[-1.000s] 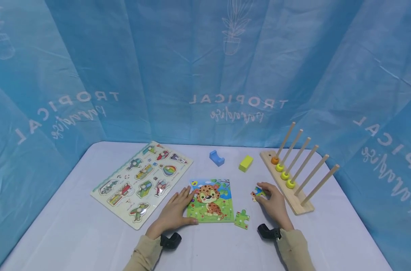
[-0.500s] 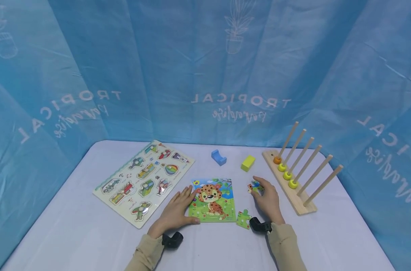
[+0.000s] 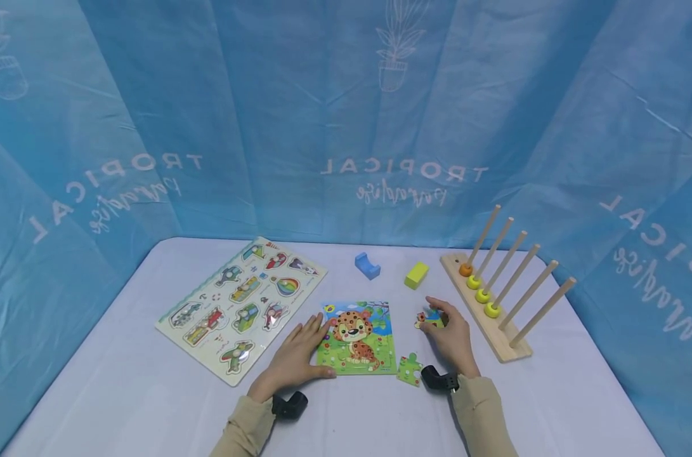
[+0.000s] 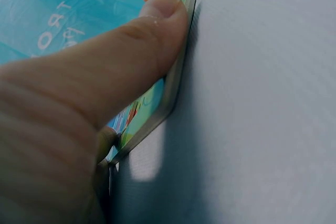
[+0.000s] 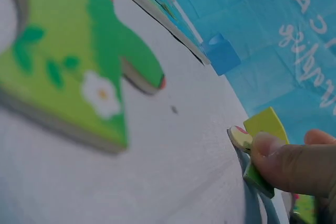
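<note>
The leopard jigsaw puzzle [image 3: 382,358] lies flat at the table's middle. Along its left side my left hand [image 3: 293,360] is spread, fingers stretched, with the thumb at the front edge. Close up in the left wrist view, that thumb [image 4: 126,51] lies over the puzzle board's edge. To the right of the board, my right hand [image 3: 454,337] pinches a blue-and-green puzzle piece [image 3: 424,319]; the fingers partly hide it. In the right wrist view the thumb [image 5: 283,163] covers its middle. A loose green puzzle piece [image 3: 410,369] lies by the board's lower right corner, below the right hand.
A vehicle peg puzzle [image 3: 240,346] lies at the left. Behind the jigsaw are a blue curved block [image 3: 368,266] and a yellow block [image 3: 417,275]. A wooden peg rack [image 3: 511,336] with several beads stands right of my right hand. Blue curtain [image 3: 288,127] surrounds the table.
My right hand has shifted slightly left with the puzzle piece, and the piece has turned a little in its fingers. The left hand stays in place at the jigsaw.
</note>
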A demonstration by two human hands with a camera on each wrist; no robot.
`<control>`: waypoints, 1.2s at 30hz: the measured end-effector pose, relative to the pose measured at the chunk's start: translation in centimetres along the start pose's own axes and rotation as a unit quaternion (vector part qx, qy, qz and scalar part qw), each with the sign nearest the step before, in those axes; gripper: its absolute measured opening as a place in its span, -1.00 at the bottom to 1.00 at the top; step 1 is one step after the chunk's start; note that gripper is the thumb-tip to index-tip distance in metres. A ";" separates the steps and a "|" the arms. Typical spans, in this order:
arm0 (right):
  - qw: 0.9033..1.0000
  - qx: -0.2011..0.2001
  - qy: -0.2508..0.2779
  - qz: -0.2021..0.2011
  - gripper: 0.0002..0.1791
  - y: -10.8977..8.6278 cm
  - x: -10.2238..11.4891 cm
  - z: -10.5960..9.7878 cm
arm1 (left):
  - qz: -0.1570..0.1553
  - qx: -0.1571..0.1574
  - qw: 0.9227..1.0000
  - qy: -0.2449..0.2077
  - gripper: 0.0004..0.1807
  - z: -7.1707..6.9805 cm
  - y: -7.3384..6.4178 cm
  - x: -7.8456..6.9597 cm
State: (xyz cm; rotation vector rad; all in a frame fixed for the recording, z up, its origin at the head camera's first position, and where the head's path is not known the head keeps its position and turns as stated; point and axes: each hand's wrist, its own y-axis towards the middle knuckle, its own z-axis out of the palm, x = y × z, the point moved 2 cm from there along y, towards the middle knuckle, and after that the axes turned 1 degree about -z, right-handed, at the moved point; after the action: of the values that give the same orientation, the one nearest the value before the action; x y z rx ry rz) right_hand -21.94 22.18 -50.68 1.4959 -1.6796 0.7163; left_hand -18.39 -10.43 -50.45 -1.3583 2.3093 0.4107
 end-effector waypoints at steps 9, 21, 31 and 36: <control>0.991 -0.011 0.124 0.047 -0.66 0.0 1.4 0.7 | 0.000 -0.001 1.000 -0.002 0.10 0.0 -0.1 0.0; 0.968 0.107 0.223 0.042 -0.74 -1.2 3.5 4.3 | 0.006 -0.003 1.000 -0.006 0.09 -0.1 0.0 -0.2; 0.978 0.132 0.159 -0.023 -0.81 -1.9 3.9 5.3 | 0.007 -0.004 1.000 0.002 0.10 -0.2 0.0 -0.2; 0.983 0.142 0.107 -0.034 -0.84 -1.9 3.8 5.6 | 0.004 -0.003 1.000 0.000 0.10 -0.2 0.0 -0.1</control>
State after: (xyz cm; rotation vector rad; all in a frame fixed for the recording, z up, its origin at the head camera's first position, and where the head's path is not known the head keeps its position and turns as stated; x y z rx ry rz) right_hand -21.12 15.23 -50.79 1.5964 -1.4015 1.0750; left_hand -18.37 -10.43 -50.21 -1.3511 2.3163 0.4202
